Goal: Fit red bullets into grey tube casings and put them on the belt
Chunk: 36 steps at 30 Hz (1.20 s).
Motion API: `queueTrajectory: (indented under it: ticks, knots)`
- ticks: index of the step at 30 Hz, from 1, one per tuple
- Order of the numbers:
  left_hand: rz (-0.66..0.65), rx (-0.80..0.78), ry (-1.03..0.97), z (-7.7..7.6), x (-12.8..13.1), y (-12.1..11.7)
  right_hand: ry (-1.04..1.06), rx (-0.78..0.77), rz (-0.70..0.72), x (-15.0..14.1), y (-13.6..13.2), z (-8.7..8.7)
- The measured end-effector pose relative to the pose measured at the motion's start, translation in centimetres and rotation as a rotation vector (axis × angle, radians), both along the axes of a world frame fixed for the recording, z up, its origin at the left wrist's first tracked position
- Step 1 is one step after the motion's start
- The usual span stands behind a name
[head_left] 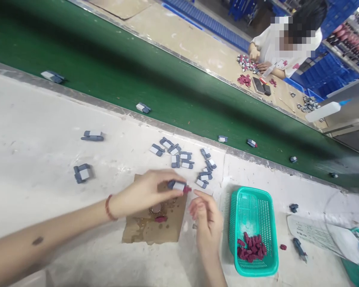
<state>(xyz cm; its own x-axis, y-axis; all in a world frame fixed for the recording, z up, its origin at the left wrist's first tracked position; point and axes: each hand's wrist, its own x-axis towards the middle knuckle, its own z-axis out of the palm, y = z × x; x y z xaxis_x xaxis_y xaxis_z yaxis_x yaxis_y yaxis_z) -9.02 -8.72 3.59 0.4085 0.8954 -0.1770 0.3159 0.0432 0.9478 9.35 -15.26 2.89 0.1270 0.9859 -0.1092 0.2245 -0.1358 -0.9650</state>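
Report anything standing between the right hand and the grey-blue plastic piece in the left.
Nothing visible stands between the right hand and the grey-blue plastic piece; its dark red tip lies near the fingertips.

Blue bins (326, 79) behind a white-shirted co-worker (300, 59)

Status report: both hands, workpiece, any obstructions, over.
Left grip: holding blocky dark-blue and light-grey plastic-looking piece, dark-red tip. Right grip: beside that tip, contact unclear. Flat brown cardboard below; no obstruction seen between.

Bare left hand (148, 193) reaches in from 8 o'clock, pinching; bare right hand (208, 221) kinda curled, index finger (204, 197) poking toward 10.
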Motion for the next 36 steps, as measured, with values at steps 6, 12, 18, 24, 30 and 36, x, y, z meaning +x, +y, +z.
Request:
queueTrajectory:
  ticks: [6, 12, 18, 24, 30, 36]
  knots:
    - [0.101, 0.365, 0.317, -1.9, 2.4, 12.0, -0.63, -0.073, -0.254, 11.2, -2.7, 1.3]
    - [0.055, 0.524, 0.434, -4.1, 6.7, 17.9, -0.96, -0.221, -0.11, 17.3, -6.3, 0.1]
    - [-0.205, 0.672, 0.455, -3.9, 14.9, 17.9, -0.88, -0.323, -0.043, 16.7, -6.3, 0.2]
    - [-0.32, 0.708, 0.527, -3.7, 20.6, 17.5, -0.864, -0.27, -0.024, 16.8, -6.3, -0.7]
    - [-0.383, 0.76, 0.523, -2.8, 16.3, 16.5, -0.73, -0.294, -0.137, 17.7, -6.0, -1.5]
    - [-0.546, 0.776, 0.45, -2.8, 6.9, 13.8, -0.368, -0.229, -0.356, 15.0, -4.4, 0.0]
